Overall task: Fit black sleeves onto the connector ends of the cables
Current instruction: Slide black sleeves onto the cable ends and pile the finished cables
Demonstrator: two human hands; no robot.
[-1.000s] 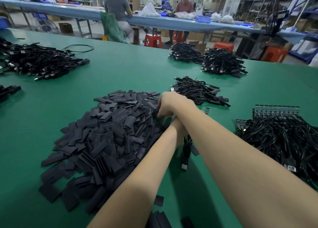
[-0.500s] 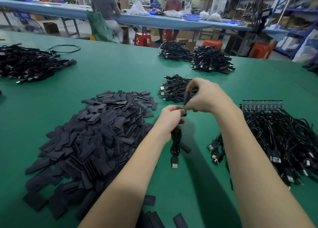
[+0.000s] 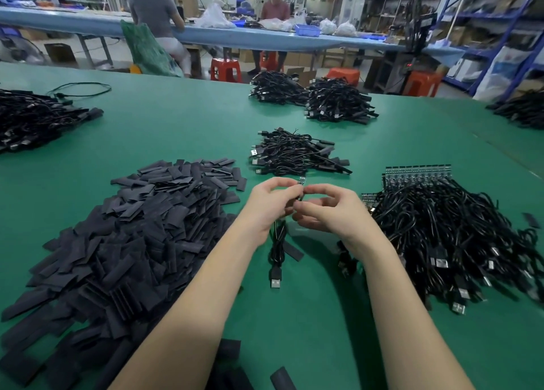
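both hands pinched: left (image 3: 269, 204) on cable (image 3: 278, 242), right (image 3: 326, 210) on sleeve (image 3: 299, 197). risk: sleeve snags on connector, slips from fingers.

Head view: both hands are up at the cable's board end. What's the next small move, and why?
Probably slide the black sleeve along over the small board end. The left hand grips the cable, whose USB plug hangs down, the right hand pinches at the sleeve, and the board tip is uncovered.
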